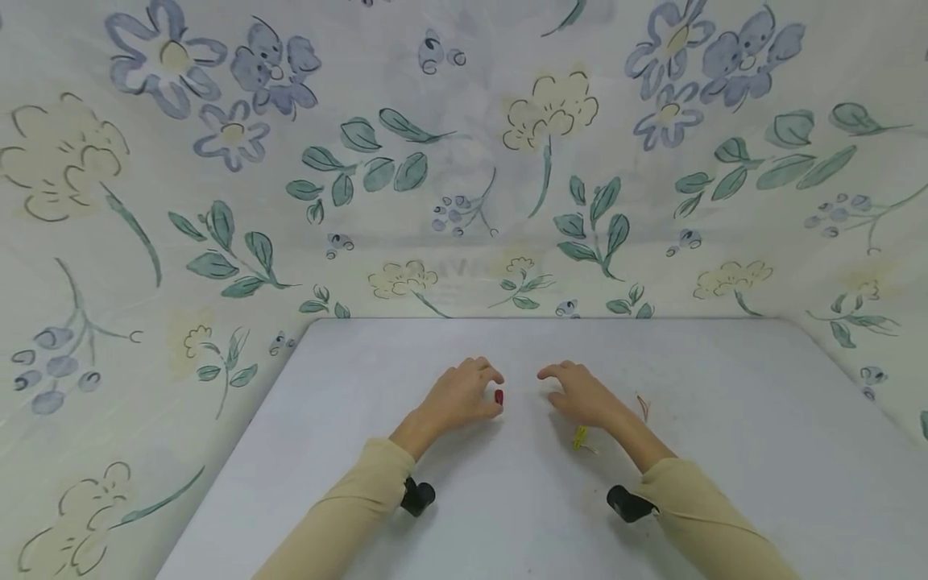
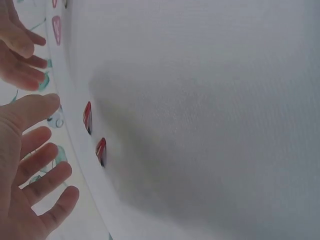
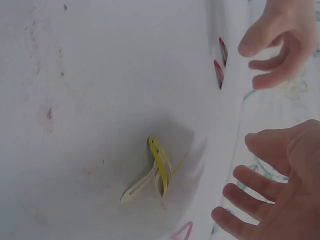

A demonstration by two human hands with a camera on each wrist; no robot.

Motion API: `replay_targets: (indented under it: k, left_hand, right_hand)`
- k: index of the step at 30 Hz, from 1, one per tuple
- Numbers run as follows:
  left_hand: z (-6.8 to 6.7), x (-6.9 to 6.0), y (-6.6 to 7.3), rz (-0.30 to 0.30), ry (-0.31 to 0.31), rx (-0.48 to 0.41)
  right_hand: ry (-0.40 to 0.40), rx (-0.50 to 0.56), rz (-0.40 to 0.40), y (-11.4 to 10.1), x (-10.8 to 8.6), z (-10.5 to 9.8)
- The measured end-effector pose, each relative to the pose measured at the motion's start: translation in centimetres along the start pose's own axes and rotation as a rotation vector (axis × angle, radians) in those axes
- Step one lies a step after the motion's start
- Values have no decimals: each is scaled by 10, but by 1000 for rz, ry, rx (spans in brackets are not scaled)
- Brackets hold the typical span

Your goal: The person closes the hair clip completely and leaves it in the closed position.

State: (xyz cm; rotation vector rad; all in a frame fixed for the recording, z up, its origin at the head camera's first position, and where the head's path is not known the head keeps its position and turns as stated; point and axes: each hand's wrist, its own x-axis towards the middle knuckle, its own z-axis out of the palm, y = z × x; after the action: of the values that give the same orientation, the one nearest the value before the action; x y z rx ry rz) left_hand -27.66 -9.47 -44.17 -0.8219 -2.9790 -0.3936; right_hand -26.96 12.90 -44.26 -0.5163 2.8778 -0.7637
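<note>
My left hand (image 1: 460,396) hovers over the white table with fingers spread and loosely bent, holding nothing. Between its thumb and fingers, as the head view looks down, lies a red snap hair clip (image 1: 499,396). In the right wrist view two red hair clips (image 3: 218,74) lie side by side, apart from the hand. My right hand (image 1: 586,396) is also raised, its fingers (image 3: 252,182) apart with nothing in them. Near its wrist lie a yellow hair clip (image 3: 159,160) and a whitish hair clip (image 3: 137,187), touching or overlapping.
A pinkish hair clip (image 1: 643,408) lies right of the right forearm. Small dark and reddish marks (image 3: 49,114) dot the white table (image 1: 362,354). Flower-patterned sheeting (image 1: 464,177) rises behind and at the sides. Black wrist cameras (image 1: 417,497) hang under both sleeves.
</note>
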Motion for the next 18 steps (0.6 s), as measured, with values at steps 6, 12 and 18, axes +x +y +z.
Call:
replay_targets:
  k: [6, 12, 18]
  left_hand:
    - [1, 1, 8, 29, 10, 21]
    - [2, 4, 16, 59, 25, 27]
    - [5, 8, 24, 73, 50, 24]
  right_hand:
    - [20, 4, -17, 12, -8, -8]
    - [30, -21, -19, 21, -15, -12]
    - [39, -39, -8, 28, -23, -14]
